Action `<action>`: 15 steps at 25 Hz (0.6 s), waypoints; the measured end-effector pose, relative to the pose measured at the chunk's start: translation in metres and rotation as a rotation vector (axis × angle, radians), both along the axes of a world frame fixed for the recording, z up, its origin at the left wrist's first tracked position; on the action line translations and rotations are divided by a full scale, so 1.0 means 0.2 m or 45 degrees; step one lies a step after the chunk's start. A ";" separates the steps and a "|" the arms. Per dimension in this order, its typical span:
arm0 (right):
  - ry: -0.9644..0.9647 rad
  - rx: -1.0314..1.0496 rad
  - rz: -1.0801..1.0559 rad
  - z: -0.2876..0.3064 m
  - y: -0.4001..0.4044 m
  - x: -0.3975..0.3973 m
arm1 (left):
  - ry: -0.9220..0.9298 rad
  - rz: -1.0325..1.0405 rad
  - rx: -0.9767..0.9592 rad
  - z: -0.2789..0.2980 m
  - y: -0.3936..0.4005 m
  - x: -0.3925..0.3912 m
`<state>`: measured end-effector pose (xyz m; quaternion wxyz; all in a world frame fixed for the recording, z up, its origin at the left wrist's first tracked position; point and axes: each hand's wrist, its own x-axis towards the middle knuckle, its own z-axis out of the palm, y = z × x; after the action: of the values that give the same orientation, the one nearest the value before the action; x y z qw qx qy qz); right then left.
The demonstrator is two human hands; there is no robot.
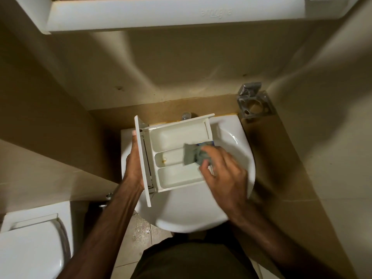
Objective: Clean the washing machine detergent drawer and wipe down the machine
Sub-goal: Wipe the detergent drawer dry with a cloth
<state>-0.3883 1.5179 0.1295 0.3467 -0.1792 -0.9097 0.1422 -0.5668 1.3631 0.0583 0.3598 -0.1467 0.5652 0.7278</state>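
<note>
- Detergent drawer (173,150), white plastic, out of the machine and held over the white basin (237,146); it spans the basin's left and middle, front panel toward the basin's left edge, rear end toward the right rim.
- Three compartments show: a large one on the far side near the tap (186,116), a narrow middle one, another on the near side. A small yellow-brown stain sits at the left end of the middle compartment.
- Left hand (133,164) grips the drawer's front panel from the outer side, palm against the panel face, a fingertip showing at its far end. The panel stands on edge, the drawer body extending right of it.
- Right hand (223,172) at the drawer's right end, fingers curled round a bunched grey cloth (193,156). The cloth lies on the right part of the middle compartment, touching the divider walls.
- A bit of blue shows just beyond the cloth, at the drawer's rear; cannot tell what it is.
- The drawer lies between the two hands, each touching an opposite end.
- Chrome holder (254,102) on the wall by the basin's far-right corner.
- White toilet (34,244) at lower left, well apart from the basin.
- White cabinet (161,15) overhead, along the top.
</note>
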 end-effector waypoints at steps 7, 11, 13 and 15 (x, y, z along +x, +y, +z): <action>-0.272 0.100 0.197 -0.06 -0.01 -0.10 | 0.005 -0.090 -0.022 0.03 0.02 0.02; -0.344 0.052 0.305 -0.04 -0.04 -0.06 | -0.021 -0.102 -0.022 0.01 0.04 0.05; -0.195 -0.153 0.063 0.02 0.01 -0.04 | -0.049 -0.114 0.022 0.00 0.03 0.07; -0.032 -0.298 -0.033 0.07 0.04 -0.04 | -0.066 -0.098 0.058 0.01 0.02 0.09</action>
<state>-0.3954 1.5252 0.1439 0.3139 -0.2320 -0.8887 0.2406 -0.5489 1.3679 0.0606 0.4055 -0.1355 0.5441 0.7219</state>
